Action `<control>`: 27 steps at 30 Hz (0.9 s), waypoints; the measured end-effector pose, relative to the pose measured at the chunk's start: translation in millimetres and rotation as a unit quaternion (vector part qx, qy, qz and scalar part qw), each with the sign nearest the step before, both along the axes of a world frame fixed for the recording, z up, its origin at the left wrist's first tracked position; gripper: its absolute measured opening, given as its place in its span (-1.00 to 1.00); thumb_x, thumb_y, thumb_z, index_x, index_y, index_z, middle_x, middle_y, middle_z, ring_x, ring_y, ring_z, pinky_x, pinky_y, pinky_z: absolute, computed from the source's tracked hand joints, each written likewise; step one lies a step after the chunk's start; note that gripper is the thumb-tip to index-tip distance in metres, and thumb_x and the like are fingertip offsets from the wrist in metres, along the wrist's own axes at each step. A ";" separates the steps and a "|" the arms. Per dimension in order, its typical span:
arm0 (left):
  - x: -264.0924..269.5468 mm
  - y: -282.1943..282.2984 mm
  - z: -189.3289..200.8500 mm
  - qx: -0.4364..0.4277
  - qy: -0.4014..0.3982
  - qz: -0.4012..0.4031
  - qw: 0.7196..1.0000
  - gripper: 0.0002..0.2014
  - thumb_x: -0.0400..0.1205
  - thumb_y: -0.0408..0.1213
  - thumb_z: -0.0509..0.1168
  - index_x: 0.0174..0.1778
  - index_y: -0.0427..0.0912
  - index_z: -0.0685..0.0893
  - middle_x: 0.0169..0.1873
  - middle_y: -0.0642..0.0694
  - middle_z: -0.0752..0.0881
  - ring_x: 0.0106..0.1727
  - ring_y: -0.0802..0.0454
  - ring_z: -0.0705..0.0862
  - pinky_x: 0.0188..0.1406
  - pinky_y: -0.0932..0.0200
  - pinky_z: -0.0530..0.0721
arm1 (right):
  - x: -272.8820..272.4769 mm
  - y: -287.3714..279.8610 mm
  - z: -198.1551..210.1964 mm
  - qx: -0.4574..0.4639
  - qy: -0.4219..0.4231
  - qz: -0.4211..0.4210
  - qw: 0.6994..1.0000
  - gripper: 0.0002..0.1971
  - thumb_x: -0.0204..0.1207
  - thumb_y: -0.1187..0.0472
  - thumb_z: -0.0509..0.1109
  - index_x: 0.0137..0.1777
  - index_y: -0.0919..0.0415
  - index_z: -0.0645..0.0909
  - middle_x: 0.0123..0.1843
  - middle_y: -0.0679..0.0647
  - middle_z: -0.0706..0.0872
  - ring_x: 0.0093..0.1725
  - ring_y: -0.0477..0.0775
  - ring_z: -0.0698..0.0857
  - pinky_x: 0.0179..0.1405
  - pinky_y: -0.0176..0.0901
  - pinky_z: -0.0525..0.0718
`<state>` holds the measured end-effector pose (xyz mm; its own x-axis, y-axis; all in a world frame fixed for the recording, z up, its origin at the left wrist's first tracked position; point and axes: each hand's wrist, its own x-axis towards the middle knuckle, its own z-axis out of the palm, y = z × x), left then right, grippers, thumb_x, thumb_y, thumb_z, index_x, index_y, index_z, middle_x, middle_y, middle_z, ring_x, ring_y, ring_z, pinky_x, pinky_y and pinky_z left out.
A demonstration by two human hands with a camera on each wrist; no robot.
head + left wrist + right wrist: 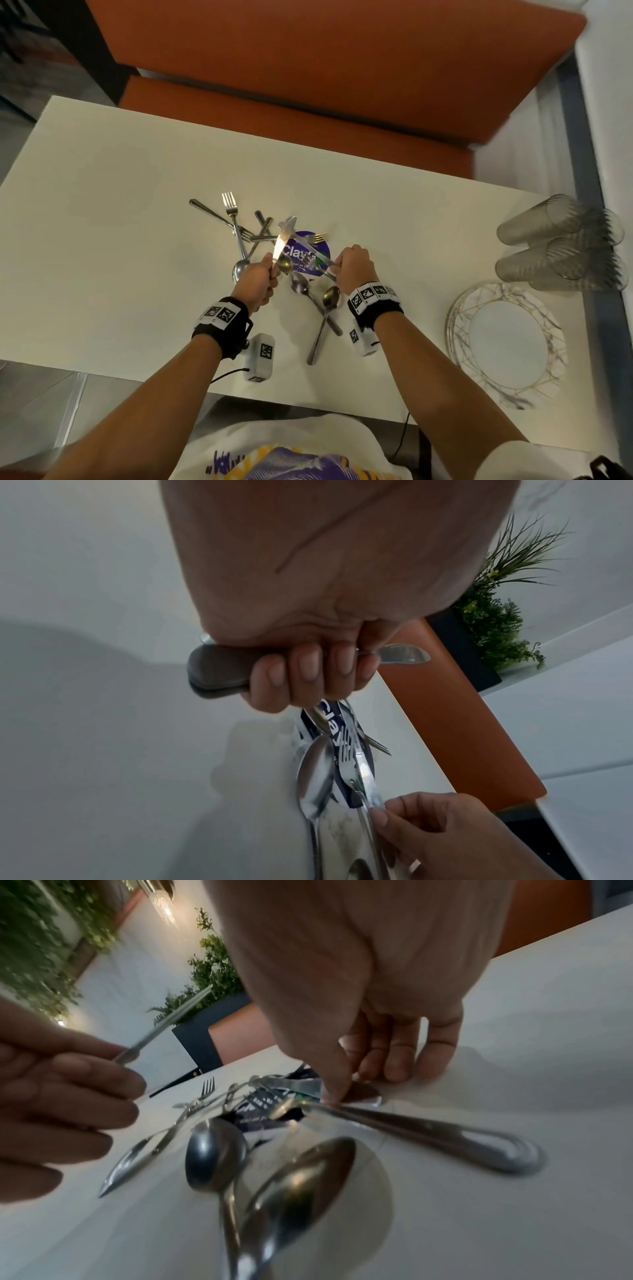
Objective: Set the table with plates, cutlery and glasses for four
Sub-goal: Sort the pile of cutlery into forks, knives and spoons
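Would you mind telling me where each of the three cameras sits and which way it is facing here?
Head: on the person's head, looking down at the white table, cutlery pile, plates and glasses; both forearms show.
Left wrist: under the left hand, looking along its fingers gripping a knife.
Right wrist: under the right hand, looking along its fingers pinching cutlery over two spoons.
Shared: both wrist views show the other hand, the purple sticker and the cutlery.
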<state>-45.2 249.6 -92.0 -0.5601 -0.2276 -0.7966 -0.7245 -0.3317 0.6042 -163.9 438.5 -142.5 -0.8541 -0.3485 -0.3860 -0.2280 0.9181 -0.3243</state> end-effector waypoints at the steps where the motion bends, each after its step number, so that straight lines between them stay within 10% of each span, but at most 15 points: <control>1: -1.3 1.2 0.5 -0.001 0.000 0.003 1.000 -0.48 0.88 0.09 -0.02 -0.40 -0.03 0.42 -0.60 0.10 0.35 -0.65 0.16 0.21 -0.73 0.30 0.19 | -3.0 0.8 2.1 0.005 -0.004 0.002 1.000 -0.85 0.63 0.15 0.46 0.05 0.23 0.69 0.14 0.16 0.66 0.21 0.20 0.60 0.17 0.12 0.65; 7: -11.2 8.5 3.0 -0.009 0.021 0.022 1.000 -0.48 0.87 0.09 0.00 -0.38 -0.04 0.46 -0.58 0.08 0.38 -0.65 0.16 0.23 -0.75 0.30 0.21 | -18.3 32.3 18.9 -0.009 -0.042 -0.034 0.998 -0.96 0.60 0.22 0.43 0.00 0.12 0.64 -0.04 0.12 0.76 -0.04 0.22 0.73 0.04 0.09 0.73; 14: -33.5 17.7 12.7 -0.049 0.078 0.007 0.996 -0.74 0.83 -0.18 0.05 -0.07 -0.13 0.59 -0.46 0.01 0.47 -0.60 0.16 0.33 -0.70 0.29 0.26 | -46.8 85.8 73.6 -0.193 -0.064 -0.113 0.972 -0.91 0.57 0.30 0.50 0.00 0.11 0.78 -0.17 -0.13 0.74 -0.13 -0.10 0.69 -0.15 -0.48 0.56; 27: -52.6 33.8 34.3 -0.053 0.135 -0.010 0.989 -0.68 0.87 -0.33 0.01 -0.16 -0.25 0.54 -0.19 -0.32 0.82 -0.22 -0.16 0.79 -0.35 0.16 0.72 | -43.3 19.3 155.6 -0.415 -0.069 -0.131 0.898 -0.88 0.58 0.34 0.52 0.06 0.32 0.69 -0.19 0.18 0.83 -0.35 0.04 0.83 -0.27 -0.10 0.82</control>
